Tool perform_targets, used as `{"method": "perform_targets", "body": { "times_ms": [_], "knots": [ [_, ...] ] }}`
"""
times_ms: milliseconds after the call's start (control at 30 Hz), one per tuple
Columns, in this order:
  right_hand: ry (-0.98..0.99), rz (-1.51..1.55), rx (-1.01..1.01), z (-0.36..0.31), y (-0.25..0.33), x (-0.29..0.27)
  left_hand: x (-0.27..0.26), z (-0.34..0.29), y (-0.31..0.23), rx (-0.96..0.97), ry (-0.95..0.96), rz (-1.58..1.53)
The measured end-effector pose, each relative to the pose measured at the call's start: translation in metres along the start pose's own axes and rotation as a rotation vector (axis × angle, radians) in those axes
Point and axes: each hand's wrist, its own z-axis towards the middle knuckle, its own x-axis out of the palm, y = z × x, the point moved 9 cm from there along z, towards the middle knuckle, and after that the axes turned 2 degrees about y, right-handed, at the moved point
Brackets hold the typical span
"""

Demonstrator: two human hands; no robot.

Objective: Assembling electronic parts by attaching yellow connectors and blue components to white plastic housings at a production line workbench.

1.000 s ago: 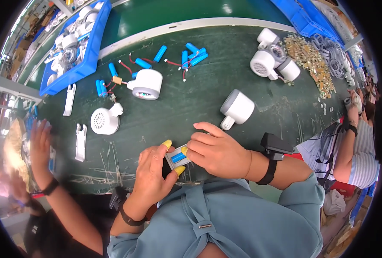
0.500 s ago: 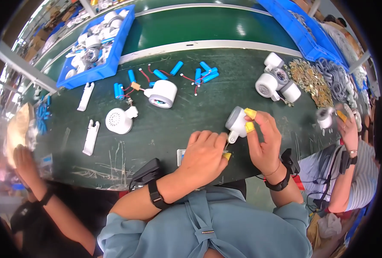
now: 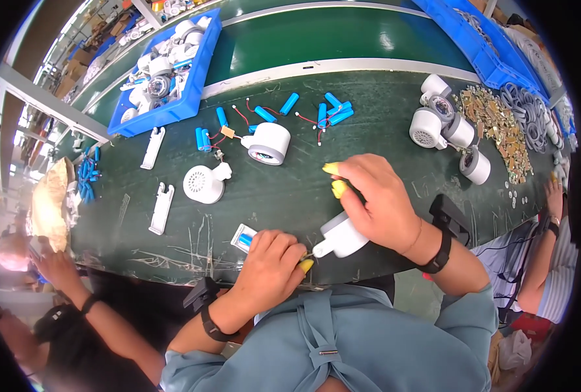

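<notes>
A white lamp-like housing (image 3: 344, 236) with a grey rim and a short side arm lies on its side near the table's front edge. My left hand (image 3: 271, 264) is closed at the tip of that arm, pinching something small and thin that the fingers mostly hide. Above the housing is my right hand (image 3: 382, 206), its thumb and forefinger stretched out and apart, with nothing between them. Its other fingers are hidden. Yellow covers sit on fingertips of both hands. Beside my left hand lies a white holder (image 3: 243, 238) with a blue cell in it, partly covered.
Farther off on the green table (image 3: 342, 157) are white housings (image 3: 269, 142), blue cells (image 3: 322, 115) with wires, and white strips (image 3: 161, 209). A blue bin (image 3: 195, 85) stands back left. Small boards (image 3: 496, 127) are heaped right, beside grey rings (image 3: 525, 114). Co-workers' hands (image 3: 58, 264) appear both sides.
The housing has come nearer the table edge. My right fingertips have left it, and that hand has swung over it. The co-worker's hand at right has left a white housing on the table.
</notes>
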Motion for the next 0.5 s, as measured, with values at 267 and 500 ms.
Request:
{"method": "perform_targets", "body": {
  "times_ms": [267, 500],
  "knots": [
    [0.296, 0.114, -0.124, 0.07, 0.031, 0.125, -0.027, -0.036, 0.022, -0.114, 0.089, -0.007],
    [0.501, 0.07, -0.104, 0.086, 0.023, 0.193, -0.102, -0.092, 0.077, -0.391, 0.16, -0.465]
  ]
}}
